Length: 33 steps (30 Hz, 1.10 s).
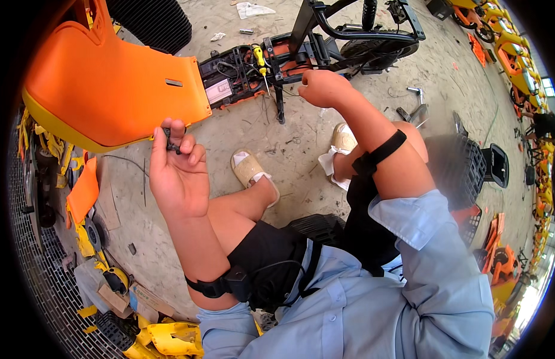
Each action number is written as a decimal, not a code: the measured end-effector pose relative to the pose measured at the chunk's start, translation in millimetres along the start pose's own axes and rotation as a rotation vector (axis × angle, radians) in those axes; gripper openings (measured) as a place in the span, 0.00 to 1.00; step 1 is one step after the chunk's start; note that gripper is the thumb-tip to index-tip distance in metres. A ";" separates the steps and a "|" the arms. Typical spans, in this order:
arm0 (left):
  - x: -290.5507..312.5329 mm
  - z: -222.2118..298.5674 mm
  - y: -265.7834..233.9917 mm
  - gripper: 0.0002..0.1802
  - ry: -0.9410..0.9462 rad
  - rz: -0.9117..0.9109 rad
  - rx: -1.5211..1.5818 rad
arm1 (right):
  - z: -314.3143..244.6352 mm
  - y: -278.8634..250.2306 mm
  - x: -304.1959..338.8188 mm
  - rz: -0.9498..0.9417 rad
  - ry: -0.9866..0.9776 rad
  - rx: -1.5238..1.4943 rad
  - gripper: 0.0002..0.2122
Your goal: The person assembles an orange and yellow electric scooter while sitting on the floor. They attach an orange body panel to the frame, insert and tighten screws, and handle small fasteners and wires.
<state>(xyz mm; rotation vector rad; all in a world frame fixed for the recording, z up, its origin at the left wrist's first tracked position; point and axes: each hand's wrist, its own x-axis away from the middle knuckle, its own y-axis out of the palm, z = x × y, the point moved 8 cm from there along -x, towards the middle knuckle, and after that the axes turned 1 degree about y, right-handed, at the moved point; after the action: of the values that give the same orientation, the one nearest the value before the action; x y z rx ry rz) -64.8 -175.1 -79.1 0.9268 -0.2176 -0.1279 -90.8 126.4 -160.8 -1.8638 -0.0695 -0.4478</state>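
My left hand (180, 179) is turned palm up beside the orange body shell. Its curled fingers hold several small black pieces (170, 142), perhaps screws or clips; they are too small to tell. Over the bare vehicle frame (289, 57), my right hand (324, 88) is closed, its fingertips curled away so that anything in them is hidden. A yellow-handled screwdriver (259, 58) rests on the frame, shaft pointing toward me. The orange shell (122, 84), yellow along its lower edge, adjoins the frame's left end, where wires and a pale label (218, 91) show.
A wheel (379, 52) joins the frame's right end. Metal tools (416, 103) lie on the floor to the right, near a black crate (466, 164). Yellow and orange panels (83, 191) are heaped at left. Yellow vehicles (511, 51) line the far right. My slippered feet (247, 167) are below the frame.
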 end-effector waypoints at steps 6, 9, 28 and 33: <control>2.4 -1.1 9.8 0.14 -0.024 -0.116 0.043 | 0.9 1.7 -0.7 -0.009 0.001 0.015 0.19; 3.1 -1.0 5.3 0.15 -0.006 -0.049 -0.014 | 1.2 3.3 -1.8 -0.007 -0.006 0.020 0.18; 0.9 -0.4 -3.8 0.19 -0.015 0.034 -0.016 | 2.5 13.4 -7.8 -0.023 -0.045 0.031 0.20; 1.1 -2.3 -2.3 0.17 -0.027 -0.014 0.032 | 1.5 12.8 -7.7 -0.017 -0.049 0.030 0.20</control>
<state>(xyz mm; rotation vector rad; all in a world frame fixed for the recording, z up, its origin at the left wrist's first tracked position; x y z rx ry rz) -63.2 -174.9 -82.1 0.9592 -0.2392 -0.1500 -94.1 124.8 -175.4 -1.8462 -0.1250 -0.4108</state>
